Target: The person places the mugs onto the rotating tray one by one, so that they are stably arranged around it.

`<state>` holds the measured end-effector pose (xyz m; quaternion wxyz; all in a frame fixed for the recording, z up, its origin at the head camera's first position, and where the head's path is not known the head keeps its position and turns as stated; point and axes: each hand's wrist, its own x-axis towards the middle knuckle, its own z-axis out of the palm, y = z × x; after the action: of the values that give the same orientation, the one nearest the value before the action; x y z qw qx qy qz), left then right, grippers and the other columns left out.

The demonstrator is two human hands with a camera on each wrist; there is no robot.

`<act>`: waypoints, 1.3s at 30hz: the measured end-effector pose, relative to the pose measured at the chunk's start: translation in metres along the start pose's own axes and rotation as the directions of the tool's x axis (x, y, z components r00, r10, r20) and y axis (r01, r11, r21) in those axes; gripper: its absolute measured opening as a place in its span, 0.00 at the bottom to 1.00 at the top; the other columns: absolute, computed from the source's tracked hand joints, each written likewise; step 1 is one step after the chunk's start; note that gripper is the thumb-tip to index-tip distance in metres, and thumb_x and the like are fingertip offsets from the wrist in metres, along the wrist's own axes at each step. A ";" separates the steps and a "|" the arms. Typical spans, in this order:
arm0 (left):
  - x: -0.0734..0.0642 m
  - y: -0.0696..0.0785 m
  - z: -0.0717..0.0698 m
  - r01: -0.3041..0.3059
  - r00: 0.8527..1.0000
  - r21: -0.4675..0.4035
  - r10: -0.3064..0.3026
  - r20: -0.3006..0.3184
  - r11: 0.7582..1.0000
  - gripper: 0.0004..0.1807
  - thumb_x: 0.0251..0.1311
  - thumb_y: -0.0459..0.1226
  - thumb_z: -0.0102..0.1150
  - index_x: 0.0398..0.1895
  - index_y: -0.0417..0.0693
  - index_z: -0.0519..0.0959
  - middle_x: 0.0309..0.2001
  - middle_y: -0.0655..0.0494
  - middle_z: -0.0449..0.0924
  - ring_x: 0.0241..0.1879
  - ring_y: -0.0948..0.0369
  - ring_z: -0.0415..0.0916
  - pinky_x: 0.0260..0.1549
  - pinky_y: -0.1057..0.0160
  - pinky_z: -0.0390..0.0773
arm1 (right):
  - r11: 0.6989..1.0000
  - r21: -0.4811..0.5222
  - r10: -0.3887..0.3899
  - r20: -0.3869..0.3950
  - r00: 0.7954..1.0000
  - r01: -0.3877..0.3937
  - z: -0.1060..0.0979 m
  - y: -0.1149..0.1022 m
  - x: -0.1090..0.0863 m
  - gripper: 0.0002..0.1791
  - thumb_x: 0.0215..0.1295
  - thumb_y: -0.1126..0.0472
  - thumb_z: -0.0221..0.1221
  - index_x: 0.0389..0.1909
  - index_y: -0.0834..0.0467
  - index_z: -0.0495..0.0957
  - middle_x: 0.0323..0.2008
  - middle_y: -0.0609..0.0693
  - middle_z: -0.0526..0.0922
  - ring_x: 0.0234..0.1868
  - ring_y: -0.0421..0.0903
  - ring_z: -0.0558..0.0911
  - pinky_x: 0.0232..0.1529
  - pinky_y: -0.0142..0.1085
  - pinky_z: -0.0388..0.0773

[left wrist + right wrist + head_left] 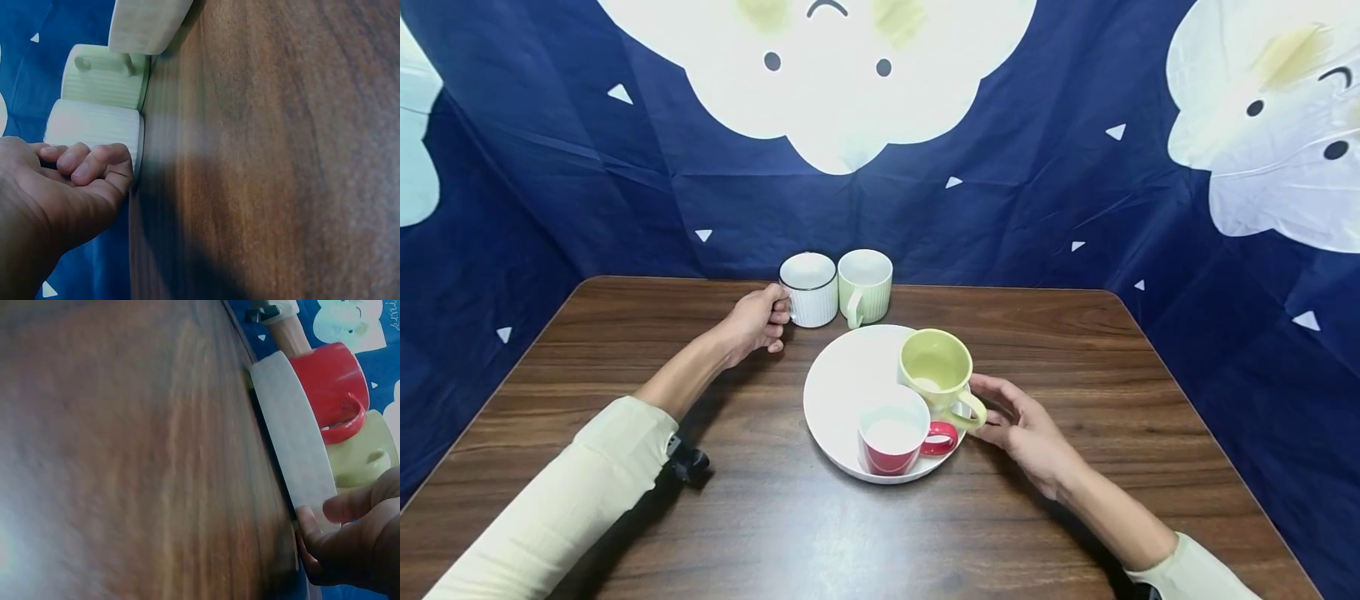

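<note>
In the head view my left hand (752, 323) grips a white ribbed mug (809, 292) with a dark rim from its left side; the curled fingers cover the handle. The left wrist view shows these fingers (103, 165) folded beside the white ribbed wall. Touching that mug on its right is a pale green ribbed mug (865, 287), handle toward me. My right hand (1026, 433) holds the right edge of a round white plate (835, 408), fingertips at its side wall (294, 431). A yellow-green mug (936, 362) and a red mug with white inside (892, 433) stand on the plate.
The brown wood-grain table (760, 533) lies under everything. A dark blue cloth (1000, 217) with white clouds hangs behind and along both sides, close to the back table edge. A small black device (687, 460) is strapped at the left sleeve.
</note>
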<state>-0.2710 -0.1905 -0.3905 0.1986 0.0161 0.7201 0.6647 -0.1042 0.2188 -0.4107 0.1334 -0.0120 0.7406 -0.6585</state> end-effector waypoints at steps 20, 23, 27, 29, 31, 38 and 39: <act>-0.003 -0.003 -0.004 0.003 1.000 -0.016 -0.003 -0.005 1.000 0.18 0.85 0.42 0.36 0.29 0.53 0.57 0.25 0.65 0.56 0.21 0.65 0.52 0.22 0.66 0.68 | 0.999 -0.017 0.033 -0.011 0.999 -0.033 0.010 -0.001 -0.002 0.46 0.69 0.70 0.71 0.85 0.61 0.64 0.81 0.63 0.70 0.69 0.47 0.81 0.63 0.27 0.82; -0.004 -0.003 -0.003 -0.001 1.000 -0.014 0.001 -0.004 1.000 0.18 0.85 0.42 0.36 0.29 0.53 0.57 0.25 0.65 0.56 0.21 0.65 0.52 0.22 0.66 0.68 | 0.999 -0.035 0.025 -0.017 1.000 -0.026 0.009 -0.001 0.001 0.45 0.69 0.71 0.70 0.85 0.61 0.65 0.79 0.64 0.72 0.63 0.43 0.82 0.61 0.28 0.82; -0.003 -0.002 -0.002 -0.006 1.000 -0.011 0.006 -0.004 1.000 0.18 0.85 0.43 0.37 0.30 0.53 0.58 0.26 0.65 0.56 0.21 0.65 0.52 0.22 0.66 0.68 | 0.997 -0.082 0.015 -0.027 1.000 -0.018 0.006 -0.002 0.005 0.44 0.67 0.72 0.68 0.84 0.61 0.67 0.77 0.64 0.74 0.56 0.42 0.80 0.56 0.28 0.80; -0.002 -0.002 -0.001 -0.005 1.000 -0.010 0.005 -0.003 1.000 0.18 0.85 0.43 0.37 0.30 0.53 0.58 0.26 0.65 0.56 0.21 0.65 0.52 0.22 0.67 0.68 | 0.994 -0.105 0.007 -0.026 1.000 -0.010 0.004 -0.003 0.007 0.44 0.66 0.72 0.68 0.84 0.61 0.67 0.75 0.64 0.75 0.53 0.42 0.79 0.53 0.28 0.79; -0.002 -0.002 -0.001 -0.003 1.000 -0.011 0.003 -0.004 1.000 0.18 0.85 0.43 0.37 0.30 0.53 0.58 0.26 0.65 0.56 0.21 0.65 0.52 0.22 0.67 0.68 | 0.993 -0.114 0.004 -0.016 1.000 -0.006 0.002 -0.003 0.010 0.45 0.65 0.72 0.67 0.84 0.61 0.67 0.74 0.65 0.75 0.51 0.42 0.79 0.51 0.28 0.79; 0.000 -0.002 -0.001 -0.003 1.000 -0.013 0.003 -0.002 1.000 0.18 0.85 0.42 0.36 0.30 0.53 0.57 0.26 0.65 0.56 0.21 0.65 0.52 0.23 0.66 0.69 | 0.998 -0.047 0.030 0.021 0.999 -0.029 -0.004 -0.004 0.016 0.43 0.67 0.73 0.67 0.84 0.62 0.67 0.73 0.67 0.75 0.55 0.40 0.84 0.53 0.29 0.85; 0.000 -0.002 -0.001 -0.003 1.000 -0.014 0.003 -0.001 1.000 0.18 0.85 0.42 0.36 0.30 0.53 0.57 0.26 0.64 0.56 0.21 0.65 0.52 0.23 0.66 0.70 | 0.999 -0.034 0.032 0.023 0.999 -0.032 -0.004 -0.004 0.017 0.43 0.68 0.73 0.67 0.84 0.62 0.67 0.73 0.67 0.75 0.56 0.40 0.84 0.54 0.29 0.86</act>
<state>-0.2703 -0.1919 -0.3926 0.1974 0.0151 0.7154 0.6701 -0.1219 0.2188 -0.4093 0.1523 -0.0100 0.7500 -0.6436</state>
